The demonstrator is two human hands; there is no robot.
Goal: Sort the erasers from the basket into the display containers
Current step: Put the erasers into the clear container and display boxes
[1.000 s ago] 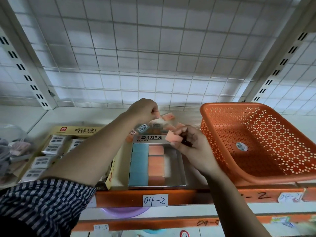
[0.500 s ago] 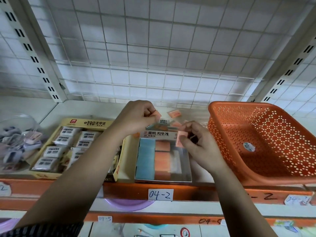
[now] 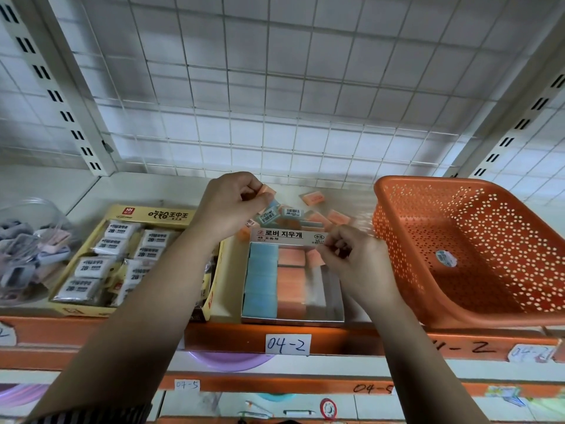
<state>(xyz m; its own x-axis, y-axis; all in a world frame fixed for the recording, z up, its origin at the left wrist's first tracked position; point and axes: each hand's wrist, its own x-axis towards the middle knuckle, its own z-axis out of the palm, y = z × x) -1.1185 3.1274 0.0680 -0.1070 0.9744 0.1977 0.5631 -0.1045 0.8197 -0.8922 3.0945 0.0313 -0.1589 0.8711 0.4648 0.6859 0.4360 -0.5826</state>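
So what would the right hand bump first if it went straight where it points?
Probably the pink row in the box. The right hand, pinching an eraser, points left toward it, but depth is unclear.

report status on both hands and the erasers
Left hand pinching one pink eraser over the loose erasers. Right hand pinching second pink eraser at the display box, beside the pink row. Nothing in the way.
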